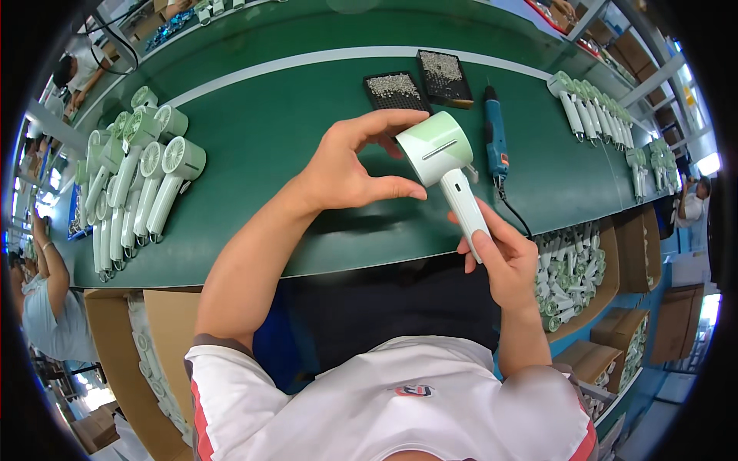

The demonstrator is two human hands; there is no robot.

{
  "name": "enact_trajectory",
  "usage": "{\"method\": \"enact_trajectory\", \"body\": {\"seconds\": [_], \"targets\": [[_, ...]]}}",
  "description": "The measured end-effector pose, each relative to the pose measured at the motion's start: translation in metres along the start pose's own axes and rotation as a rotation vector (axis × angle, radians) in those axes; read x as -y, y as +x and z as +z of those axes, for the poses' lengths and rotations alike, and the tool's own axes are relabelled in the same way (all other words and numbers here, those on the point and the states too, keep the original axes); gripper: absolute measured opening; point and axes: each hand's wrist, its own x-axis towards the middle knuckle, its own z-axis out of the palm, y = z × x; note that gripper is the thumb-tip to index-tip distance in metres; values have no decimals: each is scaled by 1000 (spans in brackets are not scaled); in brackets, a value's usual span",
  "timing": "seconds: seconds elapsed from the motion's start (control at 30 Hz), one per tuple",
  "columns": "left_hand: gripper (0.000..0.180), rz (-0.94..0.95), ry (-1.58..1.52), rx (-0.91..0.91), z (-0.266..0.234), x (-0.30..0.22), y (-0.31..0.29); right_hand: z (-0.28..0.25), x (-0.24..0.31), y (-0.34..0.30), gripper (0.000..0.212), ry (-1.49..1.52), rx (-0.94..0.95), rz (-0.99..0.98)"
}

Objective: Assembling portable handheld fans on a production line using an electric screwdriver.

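Note:
A white and pale green handheld fan is tilted over the near part of the green bench, its round head up and to the left. My right hand grips the lower end of its handle, thumb in front and fingers behind. Beside the fan's head, my left hand is open, thumb and fingers spread in a wide C. Its fingertips reach the head's rim, partly hidden behind it; whether they press on it is unclear.
Several similar fans lie piled at the left, with more at the far right. Two black trays of small parts sit beyond the fan. A blue electric screwdriver with a black cord lies right. Cartons of fans flank the bench's near edge.

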Motion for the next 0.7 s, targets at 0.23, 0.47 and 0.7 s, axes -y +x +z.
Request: {"method": "enact_trajectory", "body": {"seconds": [0.23, 0.47, 0.7], "targets": [[73, 85, 132, -112, -23, -5, -7, 20, -7, 18, 47, 63, 24, 14], [74, 187, 23, -104, -8, 4, 2, 10, -27, 15, 47, 46, -87, -28], [69, 90, 17, -146, -11, -16, -18, 28, -36, 26, 44, 117, -21, -19]]}}
